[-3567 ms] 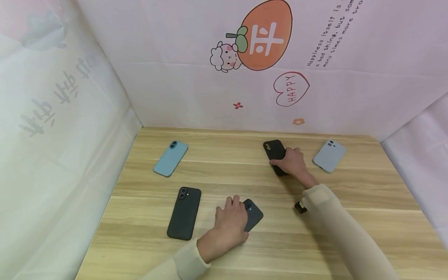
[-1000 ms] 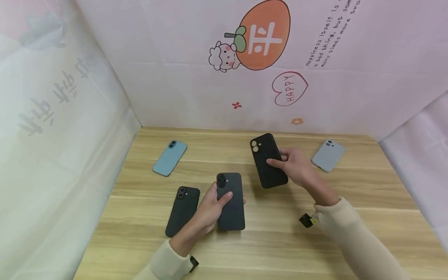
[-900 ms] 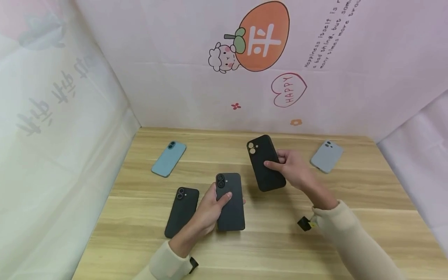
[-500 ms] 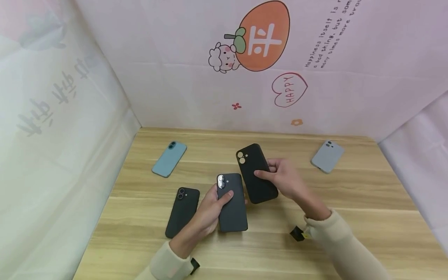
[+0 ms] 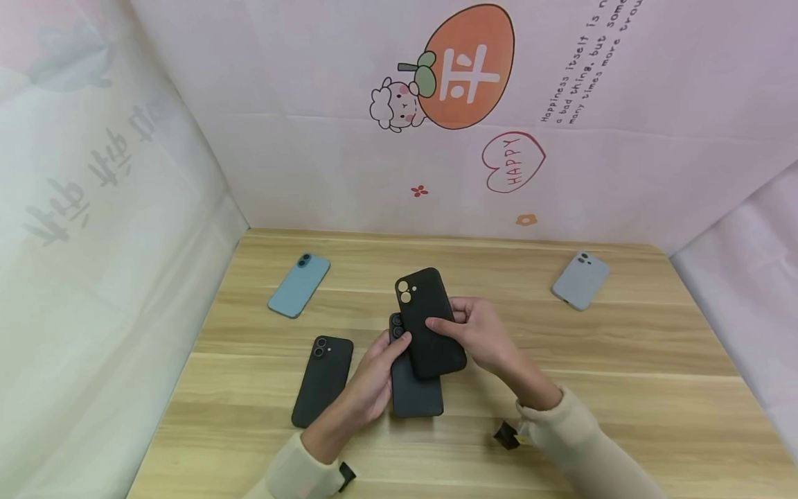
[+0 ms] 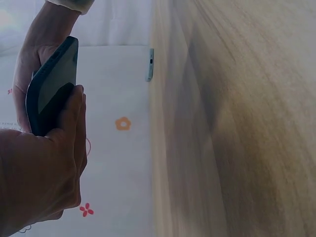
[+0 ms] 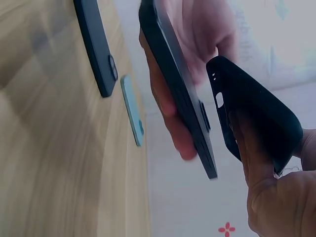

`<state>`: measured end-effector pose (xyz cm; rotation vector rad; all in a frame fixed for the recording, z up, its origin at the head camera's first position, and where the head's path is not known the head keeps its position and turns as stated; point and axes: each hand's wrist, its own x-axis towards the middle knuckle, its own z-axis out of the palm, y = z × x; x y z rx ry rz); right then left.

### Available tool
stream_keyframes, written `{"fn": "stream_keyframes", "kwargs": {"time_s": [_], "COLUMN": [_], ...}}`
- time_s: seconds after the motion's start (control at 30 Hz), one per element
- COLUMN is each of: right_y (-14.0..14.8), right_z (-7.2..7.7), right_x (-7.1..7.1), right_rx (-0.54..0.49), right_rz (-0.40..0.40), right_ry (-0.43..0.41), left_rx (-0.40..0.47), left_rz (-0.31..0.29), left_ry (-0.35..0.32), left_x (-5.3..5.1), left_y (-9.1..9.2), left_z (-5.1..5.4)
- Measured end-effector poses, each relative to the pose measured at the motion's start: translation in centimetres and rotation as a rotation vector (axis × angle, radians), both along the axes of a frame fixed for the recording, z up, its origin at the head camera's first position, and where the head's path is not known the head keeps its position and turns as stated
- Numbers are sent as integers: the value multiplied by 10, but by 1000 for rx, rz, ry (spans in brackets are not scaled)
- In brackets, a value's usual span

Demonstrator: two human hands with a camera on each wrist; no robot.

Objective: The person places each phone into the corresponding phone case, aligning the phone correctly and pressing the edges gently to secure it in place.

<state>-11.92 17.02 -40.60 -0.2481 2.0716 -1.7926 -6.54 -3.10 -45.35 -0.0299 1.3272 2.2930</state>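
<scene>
Wooden tabletop below, left grip holds phone (right grip, black case).

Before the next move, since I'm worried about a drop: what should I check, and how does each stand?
1. Grip on the phone: ok, the left hand holds it by its left side.
2. Grip on the black case: ok, the right hand pinches it.
3. Camera ends matched: ok, the camera holes and the lenses both sit at the far end.
4. Lined up: not ok, the case is tilted and shifted across the phone, with a gap in the right wrist view.
5. Right size: cannot tell.
</scene>
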Motion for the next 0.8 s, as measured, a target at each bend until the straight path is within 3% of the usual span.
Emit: {"fn": "stream_keyframes", "kwargs": {"time_s": [0.3, 0.8], "right_y": [-13, -22], "right_z": [-7, -11], "right_x": [9, 21], "right_rx": [-6, 15], "right_rz": [9, -71], "right_ry": [-11, -41], "left_rx": [0, 18], "left_rz": [-3, -4], "left_ry": [18, 12], "left_x": [2, 5], "left_y": [2, 2], "left_z": [2, 4]}}
